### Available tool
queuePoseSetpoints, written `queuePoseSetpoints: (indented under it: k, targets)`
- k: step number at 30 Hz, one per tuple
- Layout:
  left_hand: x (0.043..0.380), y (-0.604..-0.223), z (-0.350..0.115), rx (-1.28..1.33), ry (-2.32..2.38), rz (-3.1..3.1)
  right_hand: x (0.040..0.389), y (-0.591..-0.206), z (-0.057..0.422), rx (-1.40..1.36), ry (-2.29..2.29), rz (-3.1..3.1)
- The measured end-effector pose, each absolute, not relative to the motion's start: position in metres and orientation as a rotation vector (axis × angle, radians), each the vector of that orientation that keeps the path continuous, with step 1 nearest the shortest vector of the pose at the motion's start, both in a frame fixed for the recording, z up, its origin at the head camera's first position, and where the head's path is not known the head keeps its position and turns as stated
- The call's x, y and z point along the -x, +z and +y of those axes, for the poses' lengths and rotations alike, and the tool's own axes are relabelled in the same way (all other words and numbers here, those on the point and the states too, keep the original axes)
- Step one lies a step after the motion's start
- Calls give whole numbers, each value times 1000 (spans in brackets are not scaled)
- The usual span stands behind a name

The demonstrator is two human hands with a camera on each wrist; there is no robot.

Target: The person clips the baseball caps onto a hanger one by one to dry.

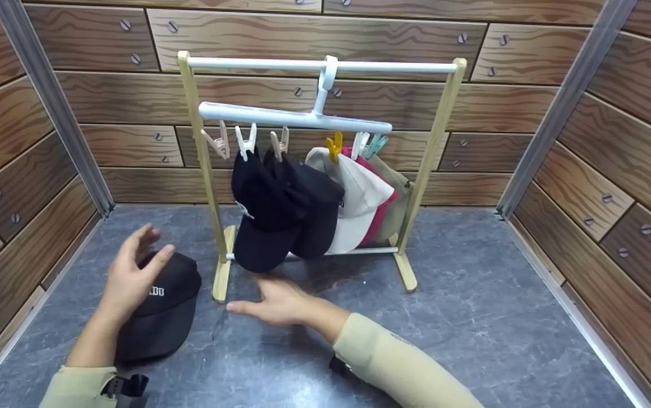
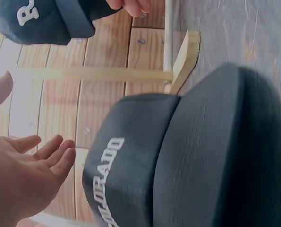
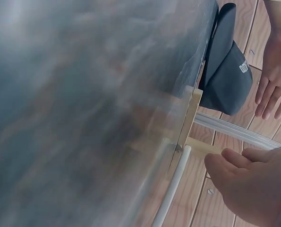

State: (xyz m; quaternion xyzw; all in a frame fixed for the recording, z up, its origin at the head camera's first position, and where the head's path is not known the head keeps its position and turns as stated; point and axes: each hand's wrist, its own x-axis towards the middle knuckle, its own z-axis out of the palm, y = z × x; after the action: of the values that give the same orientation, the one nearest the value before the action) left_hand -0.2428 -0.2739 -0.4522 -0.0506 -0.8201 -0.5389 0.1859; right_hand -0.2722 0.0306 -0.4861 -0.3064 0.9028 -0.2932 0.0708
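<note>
A black cap (image 1: 161, 328) with white lettering sits on the grey surface at the left, its brim toward the front. My left hand (image 1: 124, 275) hovers over its crown with fingers loosely bent; the left wrist view shows that hand (image 2: 29, 182) apart from the cap (image 2: 131, 156). My right hand (image 1: 283, 300) is just below the brim of the foremost hanging black cap (image 1: 266, 195), thumb extended and fingers partly hidden by the brim. It appears to hold nothing. In the right wrist view the right hand (image 3: 253, 189) has its fingers relaxed near the rack's foot.
A wooden rack (image 1: 447, 113) carries a pale blue hanger (image 1: 297, 118). Clothespins on it hold a dark cap (image 1: 319, 198), a white cap (image 1: 353, 187), a pink cap (image 1: 379, 218) and a beige cap (image 1: 396, 198). The leftmost clothespin (image 1: 220, 144) holds nothing. Wood-patterned walls (image 1: 325, 39) surround the surface.
</note>
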Motion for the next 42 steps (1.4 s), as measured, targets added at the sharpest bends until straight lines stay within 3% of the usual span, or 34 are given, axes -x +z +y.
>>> queuePoseSetpoints:
  k: [25,42]
  targets:
    - [248,-470,-342,-136,-1437,-2478,284,-489,-34,957,-1234,2481]
    - [256,-483,-355,-219,-1565,-2571,287,-488,-63,926,-1064,2610]
